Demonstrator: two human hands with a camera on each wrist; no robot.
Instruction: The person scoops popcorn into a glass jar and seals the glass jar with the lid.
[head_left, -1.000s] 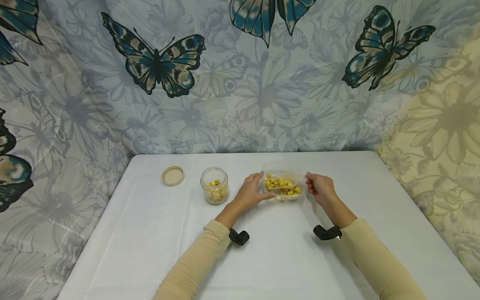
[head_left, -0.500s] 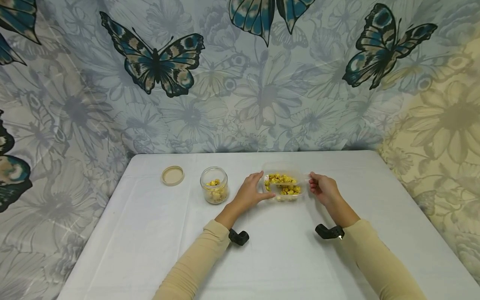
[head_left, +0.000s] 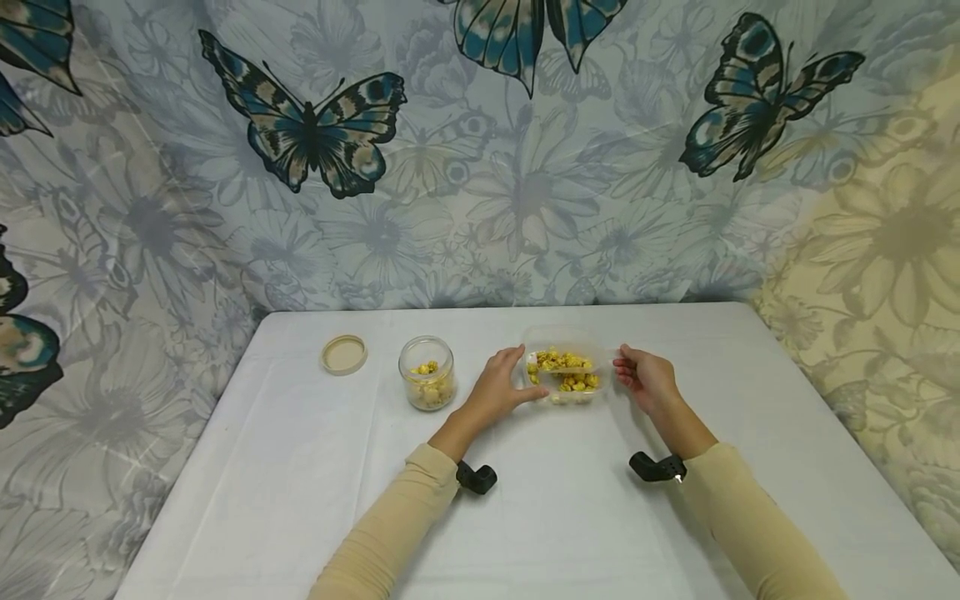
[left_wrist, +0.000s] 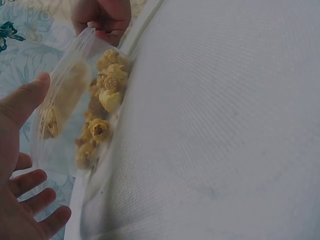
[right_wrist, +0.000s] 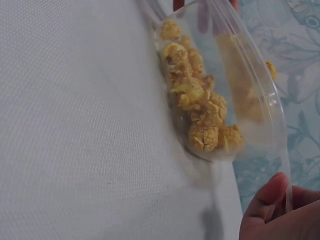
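Note:
A clear plastic container [head_left: 573, 398] holds yellow popcorn [head_left: 577, 382] on the table, and a pale edge crosses its inside. My left hand [head_left: 497, 387] is at its left side with thumb and fingers spread apart; in the left wrist view the thumb [left_wrist: 30, 95] lies along the rim. At the right end, my right hand [head_left: 647, 379] has its thumb and fingers curled together. The right wrist view shows them pinching a narrow clear plastic strip [right_wrist: 286, 170] by the rim. Popcorn behind the container's wall looks blurred there, and one piece [right_wrist: 270, 69] shows above the rim.
A glass jar [head_left: 427, 379] partly filled with popcorn stands left of the left hand. Farther left a round beige-rimmed lid [head_left: 344, 355] lies flat. White cloth covers the table [head_left: 525, 517], and a butterfly-print fabric [head_left: 525, 208] hangs behind it.
The right hand has shifted slightly to the right. Inside the container the pale edge has moved and the popcorn around it looks rearranged. The left hand, jar and lid stay put.

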